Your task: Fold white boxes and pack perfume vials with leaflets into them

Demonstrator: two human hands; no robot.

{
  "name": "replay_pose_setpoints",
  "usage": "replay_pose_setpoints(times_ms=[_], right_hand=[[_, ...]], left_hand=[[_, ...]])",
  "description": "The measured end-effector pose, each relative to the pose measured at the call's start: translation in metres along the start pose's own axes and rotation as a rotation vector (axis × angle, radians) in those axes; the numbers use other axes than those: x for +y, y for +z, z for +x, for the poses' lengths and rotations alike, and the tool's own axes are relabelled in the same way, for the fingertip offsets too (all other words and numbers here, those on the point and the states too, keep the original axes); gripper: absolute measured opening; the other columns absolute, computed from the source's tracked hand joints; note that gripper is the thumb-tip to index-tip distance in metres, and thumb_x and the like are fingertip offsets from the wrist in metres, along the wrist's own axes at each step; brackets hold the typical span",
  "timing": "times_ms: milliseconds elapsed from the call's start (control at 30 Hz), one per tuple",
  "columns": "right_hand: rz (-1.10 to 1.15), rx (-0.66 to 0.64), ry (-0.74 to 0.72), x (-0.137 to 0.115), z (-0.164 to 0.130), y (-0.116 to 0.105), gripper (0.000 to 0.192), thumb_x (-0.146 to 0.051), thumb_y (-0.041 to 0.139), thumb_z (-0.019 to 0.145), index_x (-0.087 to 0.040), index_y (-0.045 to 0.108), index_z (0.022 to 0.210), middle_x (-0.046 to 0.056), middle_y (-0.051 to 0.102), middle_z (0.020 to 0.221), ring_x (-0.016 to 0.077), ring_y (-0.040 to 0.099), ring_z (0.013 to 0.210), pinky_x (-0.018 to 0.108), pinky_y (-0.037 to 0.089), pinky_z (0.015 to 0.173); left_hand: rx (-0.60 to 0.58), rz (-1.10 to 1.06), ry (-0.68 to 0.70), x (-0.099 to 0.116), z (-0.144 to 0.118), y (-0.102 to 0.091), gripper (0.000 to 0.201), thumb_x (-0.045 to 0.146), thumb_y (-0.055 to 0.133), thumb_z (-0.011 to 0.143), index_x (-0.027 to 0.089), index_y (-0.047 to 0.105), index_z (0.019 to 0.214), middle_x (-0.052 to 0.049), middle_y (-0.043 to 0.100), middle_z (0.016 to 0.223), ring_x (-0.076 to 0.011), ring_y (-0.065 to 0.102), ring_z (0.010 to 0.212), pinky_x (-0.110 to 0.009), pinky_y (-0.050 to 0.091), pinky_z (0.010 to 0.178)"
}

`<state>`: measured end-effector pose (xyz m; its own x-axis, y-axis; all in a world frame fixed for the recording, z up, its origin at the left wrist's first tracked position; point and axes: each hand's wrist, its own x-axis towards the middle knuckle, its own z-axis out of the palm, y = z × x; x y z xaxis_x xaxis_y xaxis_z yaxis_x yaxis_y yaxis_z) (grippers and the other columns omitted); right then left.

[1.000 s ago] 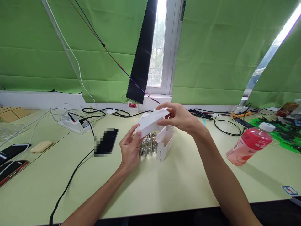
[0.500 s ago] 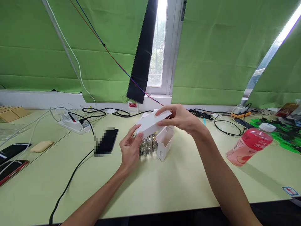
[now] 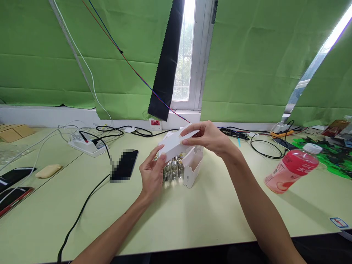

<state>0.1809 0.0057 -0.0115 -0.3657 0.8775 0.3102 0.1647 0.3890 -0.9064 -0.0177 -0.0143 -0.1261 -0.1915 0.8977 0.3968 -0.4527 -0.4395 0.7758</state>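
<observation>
Both of my hands hold a small white box (image 3: 173, 144), tilted above the table. My left hand (image 3: 152, 172) pinches its near left end between thumb and fingers. At the far right end, my right hand (image 3: 210, 139) grips it with thumb and fingertips. Below the box stand several small shiny glass bottles (image 3: 173, 170), partly hidden by it. An open white carton (image 3: 192, 170) stands on the table just right of the bottles, its inside facing up. Another pale piece behind the held box is mostly covered.
A pink drink bottle (image 3: 293, 168) stands at the right, near green and black parts (image 3: 324, 154). Left of my hands lie a dark phone (image 3: 126, 165) and a black cable (image 3: 85, 205). A white power strip (image 3: 89, 145) and tangled wires sit farther back.
The white box and my right hand have shifted very slightly left. My left hand keeps its place and grip.
</observation>
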Motion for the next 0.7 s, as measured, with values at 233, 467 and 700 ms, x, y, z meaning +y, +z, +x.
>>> replay_pose_setpoints(times_ms=[233,467,700], right_hand=[[-0.040,-0.001,-0.023,0.0019,0.0007,0.0006,0.039,-0.044,0.091,0.063,-0.017,0.079,0.089,0.006,0.075,0.089,0.0157,0.066,0.072,0.029,0.051,0.065],[-0.036,0.005,-0.012,0.0006,0.0008,0.0012,0.043,-0.046,0.091,0.062,-0.017,0.079,0.090,0.006,0.075,0.086,0.0164,0.066,0.072,0.030,0.052,0.064],[-0.033,0.016,0.005,-0.0017,0.0001,0.0013,0.043,-0.044,0.092,0.060,-0.015,0.078,0.090,0.006,0.075,0.087,0.0158,0.065,0.072,0.029,0.050,0.065]], left_hand=[[0.009,-0.037,-0.027,0.0008,0.0003,0.0014,0.038,0.040,0.087,0.074,0.023,0.080,0.108,-0.006,0.075,0.115,-0.0205,0.074,0.094,-0.027,0.064,0.077],[0.005,-0.036,-0.018,0.0015,0.0003,0.0014,0.037,0.040,0.087,0.075,0.023,0.080,0.107,-0.006,0.076,0.114,-0.0211,0.074,0.097,-0.027,0.064,0.079],[0.007,-0.018,-0.021,0.0016,0.0006,0.0015,0.040,0.040,0.087,0.074,0.022,0.079,0.108,-0.007,0.074,0.118,-0.0226,0.073,0.099,-0.030,0.065,0.081]])
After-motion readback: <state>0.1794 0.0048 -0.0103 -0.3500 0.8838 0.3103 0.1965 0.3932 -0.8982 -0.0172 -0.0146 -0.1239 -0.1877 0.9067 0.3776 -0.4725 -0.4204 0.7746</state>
